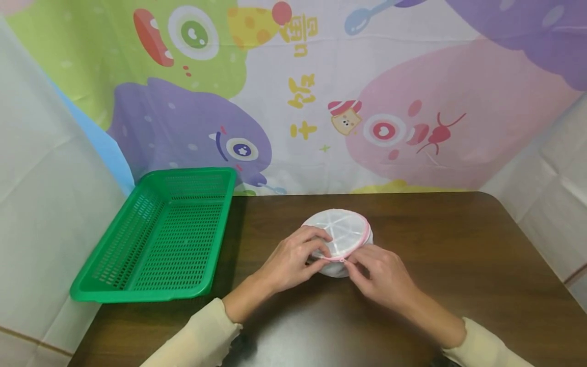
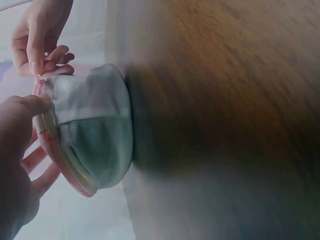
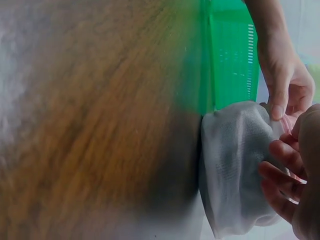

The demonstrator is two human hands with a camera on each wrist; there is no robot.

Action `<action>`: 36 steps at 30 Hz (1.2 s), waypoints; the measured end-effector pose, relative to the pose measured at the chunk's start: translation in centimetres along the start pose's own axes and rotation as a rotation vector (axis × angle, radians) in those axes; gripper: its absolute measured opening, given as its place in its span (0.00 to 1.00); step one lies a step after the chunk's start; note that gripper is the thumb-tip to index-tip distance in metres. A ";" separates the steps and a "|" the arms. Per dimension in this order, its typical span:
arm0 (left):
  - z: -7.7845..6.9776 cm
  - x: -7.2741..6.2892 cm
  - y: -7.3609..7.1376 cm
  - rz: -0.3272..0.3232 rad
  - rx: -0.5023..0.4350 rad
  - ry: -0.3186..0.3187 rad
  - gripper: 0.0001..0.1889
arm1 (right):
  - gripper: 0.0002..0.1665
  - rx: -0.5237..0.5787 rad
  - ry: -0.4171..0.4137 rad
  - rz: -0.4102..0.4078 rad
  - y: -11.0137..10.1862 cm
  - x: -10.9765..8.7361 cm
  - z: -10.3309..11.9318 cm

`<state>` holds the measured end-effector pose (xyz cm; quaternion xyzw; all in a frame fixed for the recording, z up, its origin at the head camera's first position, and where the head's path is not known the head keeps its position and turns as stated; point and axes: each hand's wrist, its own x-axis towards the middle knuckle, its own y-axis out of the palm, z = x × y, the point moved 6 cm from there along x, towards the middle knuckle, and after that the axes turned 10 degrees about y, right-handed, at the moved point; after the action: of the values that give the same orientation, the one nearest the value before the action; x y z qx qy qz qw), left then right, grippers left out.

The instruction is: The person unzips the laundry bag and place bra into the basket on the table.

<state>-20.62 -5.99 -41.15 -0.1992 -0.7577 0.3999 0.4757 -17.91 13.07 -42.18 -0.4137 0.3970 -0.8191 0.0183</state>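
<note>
The round white mesh pouch [image 1: 340,233] stands on the bench [image 1: 440,250], its lid facing up, just inside the far bench edge. Clock positions are read in the head view, 12 o'clock away from the person. Light strips cross the lid like spokes. Pink edging [image 1: 367,230] follows the lid rim, visible from 1 o'clock round to 6 o'clock, where the zipper pull [image 1: 343,260] sits.

Left hand [image 1: 292,256]: fingers bent and nearly closed, pinching the rim at 7 to 8 o'clock, thumb on the near side and fingers over the lid. Right hand [image 1: 384,272]: thumb and forefinger closed on the zipper pull, remaining fingers curled beside the mesh wall. Both forearms enter from pale yellow sleeves [image 1: 199,334] at 7 and 5 o'clock.

The green basket [image 1: 185,244] lies at 9 o'clock, well apart from the pouch; in this view its rim covers part of the left bench edge. Bench surface extends widely to the rounded corner at 2 o'clock, and also toward 6 o'clock.

Beyond the far edge hangs a printed cloth [image 1: 316,165] with cartoon creatures. Its yellow characters, between 11 and 12 o'clock, appear to include 干 and 饭.
</note>
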 end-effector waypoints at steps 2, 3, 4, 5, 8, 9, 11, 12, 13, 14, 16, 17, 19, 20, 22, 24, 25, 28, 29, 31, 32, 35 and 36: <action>0.0 0.0 0.0 0.001 0.002 -0.001 0.08 | 0.10 0.017 -0.005 0.000 0.0 -0.1 0.1; 0.0 0.0 0.1 0.000 0.005 0.001 0.08 | 0.10 0.023 -0.008 0.000 0.0 -0.1 0.1; 0.0 0.0 0.1 -0.001 0.008 0.002 0.08 | 0.10 0.029 -0.012 0.000 0.0 -0.1 0.2; 0.0 0.0 0.2 -0.002 0.010 0.004 0.08 | 0.10 0.031 -0.016 0.000 0.0 -0.1 0.3; -0.1 0.0 0.3 -0.012 0.014 0.010 0.09 | 0.10 0.024 -0.018 -0.003 0.1 -0.1 0.6; -0.1 0.1 0.3 -0.015 0.014 0.013 0.10 | 0.10 0.019 -0.016 -0.004 0.2 -0.1 0.7; -0.2 0.1 0.4 -0.019 0.013 0.017 0.10 | 0.11 0.012 -0.011 -0.006 0.3 -0.1 0.8; -0.2 0.2 0.4 -0.020 0.013 0.018 0.10 | 0.11 0.010 -0.008 -0.007 0.3 -0.1 0.8; -0.2 0.2 0.5 -0.021 0.014 0.018 0.10 | 0.11 0.008 -0.005 -0.008 0.3 -0.1 0.8; -0.3 0.2 0.5 -0.021 0.014 0.018 0.10 | 0.11 0.008 -0.003 -0.009 0.3 -0.1 0.8; -0.3 0.3 0.5 -0.018 0.014 0.016 0.10 | 0.12 0.010 -0.001 -0.012 0.3 -0.2 0.8; -0.3 0.2 0.5 -0.017 0.013 0.013 0.10 | 0.12 0.011 -0.001 -0.014 0.3 -0.2 0.8; -0.3 0.2 0.5 -0.015 0.011 0.011 0.10 | 0.12 0.013 -0.006 -0.019 0.2 -0.2 0.8; -0.3 0.2 0.4 -0.015 0.011 0.011 0.10 | 0.12 0.013 -0.007 -0.021 0.2 -0.2 0.8; -0.3 0.0 0.4 -0.014 0.007 0.011 0.10 | 0.12 0.011 -0.011 -0.024 0.2 -0.3 0.8; -0.3 -0.1 0.4 -0.015 0.008 0.015 0.09 | 0.12 0.006 -0.013 -0.027 0.1 -0.3 0.7; -0.2 -0.1 0.3 -0.017 0.010 0.018 0.09 | 0.12 0.003 -0.014 -0.028 0.1 -0.3 0.6; -0.1 -0.3 0.1 -0.015 0.012 0.023 0.09 | 0.11 -0.003 -0.015 -0.029 0.0 -0.2 0.5; -0.1 -0.3 0.1 -0.014 0.011 0.024 0.09 | 0.11 -0.005 -0.014 -0.029 0.0 -0.2 0.4; -0.1 -0.2 0.0 -0.012 0.009 0.025 0.09 | 0.11 -0.007 -0.009 -0.030 -0.2 -0.1 0.3; -0.1 -0.2 0.0 -0.011 0.010 0.025 0.09 | 0.12 -0.007 -0.006 -0.031 -0.2 -0.1 0.3; -0.1 -0.1 0.0 -0.017 0.013 0.027 0.10 | 0.12 -0.006 -0.002 -0.033 -0.4 0.0 0.2; -0.1 0.0 0.0 -0.019 0.016 0.028 0.10 | 0.12 -0.006 -0.003 -0.034 -0.4 0.0 0.2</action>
<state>-20.53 -5.96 -41.12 -0.1938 -0.7497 0.3986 0.4915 -17.62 13.18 -41.83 -0.4216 0.3922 -0.8176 0.0039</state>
